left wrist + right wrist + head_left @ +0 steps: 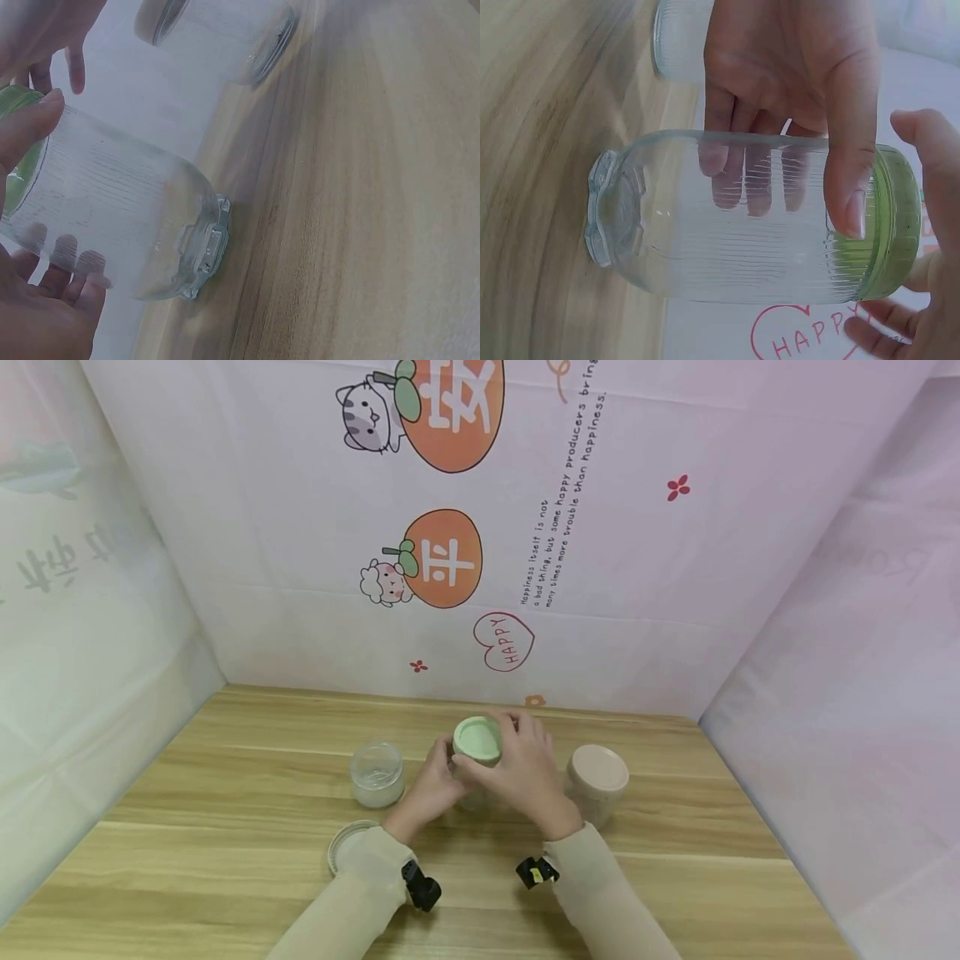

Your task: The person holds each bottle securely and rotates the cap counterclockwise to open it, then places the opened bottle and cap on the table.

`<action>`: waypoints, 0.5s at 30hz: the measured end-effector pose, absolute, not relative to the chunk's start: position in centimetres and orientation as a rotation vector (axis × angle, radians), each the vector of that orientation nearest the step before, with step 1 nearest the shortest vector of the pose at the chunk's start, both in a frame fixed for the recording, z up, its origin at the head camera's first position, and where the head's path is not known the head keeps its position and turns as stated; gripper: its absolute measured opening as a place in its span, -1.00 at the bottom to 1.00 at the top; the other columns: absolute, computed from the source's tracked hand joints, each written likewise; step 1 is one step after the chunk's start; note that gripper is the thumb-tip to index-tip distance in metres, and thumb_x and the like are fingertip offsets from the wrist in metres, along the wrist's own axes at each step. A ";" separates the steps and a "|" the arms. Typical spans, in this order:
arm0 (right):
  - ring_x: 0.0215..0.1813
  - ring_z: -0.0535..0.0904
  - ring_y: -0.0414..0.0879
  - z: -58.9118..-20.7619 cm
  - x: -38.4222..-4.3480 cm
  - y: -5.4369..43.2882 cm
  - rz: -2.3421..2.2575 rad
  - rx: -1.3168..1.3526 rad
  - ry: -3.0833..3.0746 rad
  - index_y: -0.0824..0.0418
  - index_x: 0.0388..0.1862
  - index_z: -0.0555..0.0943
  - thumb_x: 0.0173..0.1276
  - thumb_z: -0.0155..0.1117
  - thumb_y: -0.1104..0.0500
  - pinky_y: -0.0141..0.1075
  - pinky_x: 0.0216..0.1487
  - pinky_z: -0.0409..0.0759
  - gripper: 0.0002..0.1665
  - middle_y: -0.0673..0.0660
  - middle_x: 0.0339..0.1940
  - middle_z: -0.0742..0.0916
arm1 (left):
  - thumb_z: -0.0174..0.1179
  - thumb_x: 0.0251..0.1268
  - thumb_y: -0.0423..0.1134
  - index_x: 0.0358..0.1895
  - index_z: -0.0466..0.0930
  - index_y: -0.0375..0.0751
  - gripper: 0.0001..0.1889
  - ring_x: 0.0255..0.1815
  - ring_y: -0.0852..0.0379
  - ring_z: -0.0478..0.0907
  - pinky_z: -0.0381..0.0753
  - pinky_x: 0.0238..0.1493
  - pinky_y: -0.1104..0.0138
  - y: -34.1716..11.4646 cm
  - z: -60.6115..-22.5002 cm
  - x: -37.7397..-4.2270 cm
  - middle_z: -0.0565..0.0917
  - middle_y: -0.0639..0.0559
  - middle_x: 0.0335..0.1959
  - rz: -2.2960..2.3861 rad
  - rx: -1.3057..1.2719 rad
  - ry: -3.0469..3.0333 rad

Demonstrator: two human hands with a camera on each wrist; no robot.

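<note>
A tall clear glass jar [735, 225] with ribbed sides and a scalloped foot stands upright. My left hand [435, 785] grips its body, the thumb near the top and the fingers behind the glass. The jar carries a green lid [477, 739]. Over this lid curves my right hand [525, 768], its thumb at the near rim and its fingers around the far side. In the right wrist view, part of the right hand's fingers [877, 330] show beside the lid, spread apart.
A second jar with a pale beige lid [599, 767] stands right of my right hand. To the left sits a short clear glass jar [377, 774] without a lid. A round lid [347, 846] lies partly under my left sleeve. A printed cloth [600, 527] rises behind the wooden table [187, 860].
</note>
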State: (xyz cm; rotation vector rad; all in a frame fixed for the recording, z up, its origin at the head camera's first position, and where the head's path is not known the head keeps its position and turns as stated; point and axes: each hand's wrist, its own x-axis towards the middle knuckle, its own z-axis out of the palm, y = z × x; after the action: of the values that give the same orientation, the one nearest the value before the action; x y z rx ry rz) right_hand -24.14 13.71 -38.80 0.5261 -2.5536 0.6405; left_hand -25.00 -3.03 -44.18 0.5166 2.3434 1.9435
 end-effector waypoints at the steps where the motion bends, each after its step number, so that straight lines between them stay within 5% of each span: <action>1: 0.13 0.40 0.07 -38.7 -24.1 13.7 0.616 0.507 -2.558 0.12 0.37 0.49 0.10 0.29 -0.56 0.05 0.09 0.38 0.05 0.21 0.18 0.53 | 0.36 0.31 -0.18 0.42 0.07 -0.32 -0.22 0.43 -0.19 0.19 0.17 0.42 -0.15 -3.0 -44.2 -25.0 0.21 -0.26 0.36 1.947 0.514 2.338; 15: 0.00 0.44 0.10 -38.5 -23.8 13.6 0.446 0.443 -2.617 0.27 0.24 0.55 0.08 0.30 -0.57 0.01 -0.07 0.43 0.09 0.22 -0.01 0.55 | 0.37 0.28 -0.17 0.42 0.10 -0.29 -0.22 0.39 -0.17 0.21 0.21 0.39 -0.18 -2.9 -44.2 -25.0 0.22 -0.24 0.35 1.991 0.500 2.289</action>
State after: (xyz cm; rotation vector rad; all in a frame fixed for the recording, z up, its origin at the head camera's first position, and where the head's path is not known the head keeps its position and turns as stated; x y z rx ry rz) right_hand -23.80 13.58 -38.49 0.4429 -2.6167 0.4459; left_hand -24.98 -2.92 -44.19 0.4996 2.2889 1.9913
